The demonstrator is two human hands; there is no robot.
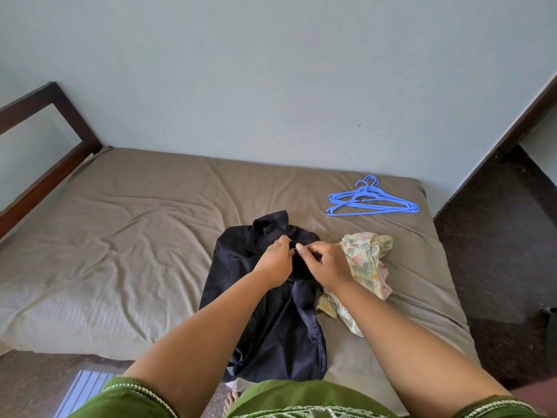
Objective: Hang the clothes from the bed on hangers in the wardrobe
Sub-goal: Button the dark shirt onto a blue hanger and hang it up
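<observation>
The task is at its beginning. The dark shirt (pixel 271 312) lies spread near the front edge of the bed (pixel 120 221), and the left hand (pixel 275 260) and the right hand (pixel 325 263) both pinch the cloth near its collar. The floral garment (pixel 366 257) lies just beside it. The blue hangers (pixel 372 200) wait unused near the far right corner. The wardrobe is not in view.

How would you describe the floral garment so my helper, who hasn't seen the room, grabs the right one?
On the bed, look right of the dark shirt that both hands are working on. The floral garment lies crumpled against it, nearer than the blue hangers. It is the only pale, patterned cloth there.
</observation>
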